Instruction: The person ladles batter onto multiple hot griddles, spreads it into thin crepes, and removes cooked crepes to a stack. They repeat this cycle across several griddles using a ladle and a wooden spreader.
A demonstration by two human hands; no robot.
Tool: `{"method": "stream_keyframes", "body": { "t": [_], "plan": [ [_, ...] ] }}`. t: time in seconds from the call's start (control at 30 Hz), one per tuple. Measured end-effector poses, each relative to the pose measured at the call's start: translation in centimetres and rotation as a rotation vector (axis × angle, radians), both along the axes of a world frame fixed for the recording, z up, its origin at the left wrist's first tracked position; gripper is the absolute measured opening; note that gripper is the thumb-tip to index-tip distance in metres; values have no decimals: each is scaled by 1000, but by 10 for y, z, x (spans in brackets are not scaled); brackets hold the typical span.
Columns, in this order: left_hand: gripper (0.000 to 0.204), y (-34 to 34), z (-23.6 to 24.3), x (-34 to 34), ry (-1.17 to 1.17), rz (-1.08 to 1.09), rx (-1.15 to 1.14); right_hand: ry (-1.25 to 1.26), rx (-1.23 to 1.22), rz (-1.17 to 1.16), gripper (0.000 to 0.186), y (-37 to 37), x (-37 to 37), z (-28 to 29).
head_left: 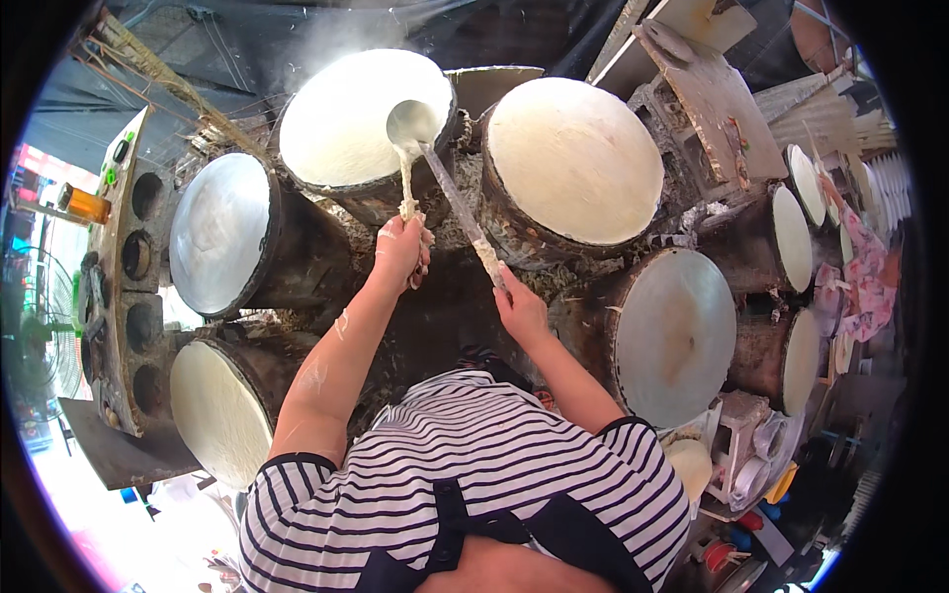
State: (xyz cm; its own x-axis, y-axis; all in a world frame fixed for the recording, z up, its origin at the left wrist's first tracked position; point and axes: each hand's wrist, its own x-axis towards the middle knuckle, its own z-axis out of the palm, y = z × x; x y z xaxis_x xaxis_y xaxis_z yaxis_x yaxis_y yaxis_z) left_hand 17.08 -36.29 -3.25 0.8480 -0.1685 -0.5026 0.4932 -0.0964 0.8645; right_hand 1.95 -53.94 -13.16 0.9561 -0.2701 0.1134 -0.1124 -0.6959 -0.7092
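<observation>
My right hand is closed round the lower end of a long-handled ladle, its handle crusted with pale batter. The ladle's round metal bowl is over the right part of a steaming round griddle coated in white batter. My left hand is closed round a short, thin stick-like thing caked in batter. Its upper end reaches up beside the ladle bowl; whether they touch I cannot tell. Smears of batter mark my left hand and forearm.
Drum-shaped stoves ring me. Cream sheets cover the griddles at right and lower left. Bare metal tops show at left and right. A holed board stands far left. Another person's pink patterned clothing shows far right.
</observation>
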Motion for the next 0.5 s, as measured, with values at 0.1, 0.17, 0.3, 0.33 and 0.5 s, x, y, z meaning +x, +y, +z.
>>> {"method": "stream_keyframes", "body": {
  "t": [0.1, 0.17, 0.3, 0.33, 0.5],
  "plan": [
    [28, -5, -7, -3, 10, 52, -38, -7, 24, 30, 44, 0, -3, -8],
    [26, -4, -10, -4, 41, 68, -75, 28, 198, 60, 42, 4, -3, 5],
    [22, -3, -3, -3, 87, 201, -397, -148, 379, 84, 43, 12, -5, 5],
    [22, -1, 6, -3, 127, 245, -489, -227, 382, 78, 44, 13, -6, 4],
    [23, 26, 20, -2, 197, 226, -1074, 75, 120, 5, 41, 8, 19, -1]
  ]
}}
